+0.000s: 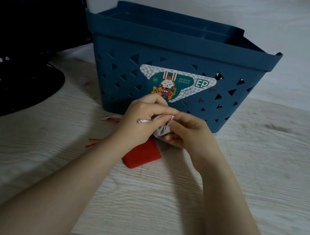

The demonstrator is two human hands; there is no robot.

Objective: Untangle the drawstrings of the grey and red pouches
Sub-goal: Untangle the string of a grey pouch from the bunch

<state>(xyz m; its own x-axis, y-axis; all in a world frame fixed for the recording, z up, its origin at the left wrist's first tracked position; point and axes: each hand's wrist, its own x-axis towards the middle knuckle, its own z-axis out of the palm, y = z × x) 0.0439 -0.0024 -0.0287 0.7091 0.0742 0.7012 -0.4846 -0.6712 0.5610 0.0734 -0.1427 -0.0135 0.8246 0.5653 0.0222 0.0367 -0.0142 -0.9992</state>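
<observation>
Judging by looks, the grey pouch (163,132) and red pouch (141,156) at frame centre are soft, light cloth with thin, slippery cords, so pinch near the knot. Left hand (141,119) and right hand (188,132) both pinch the silver drawstring (154,119). Knot's hidden under fingers; red cord ends (93,142) poke out left, blue basket (179,64) behind.

One head-worn wide-angle view looks forward and down, close over a pale wooden table (238,203); a blue basket (180,60) fills the upper centre of the frame.
</observation>
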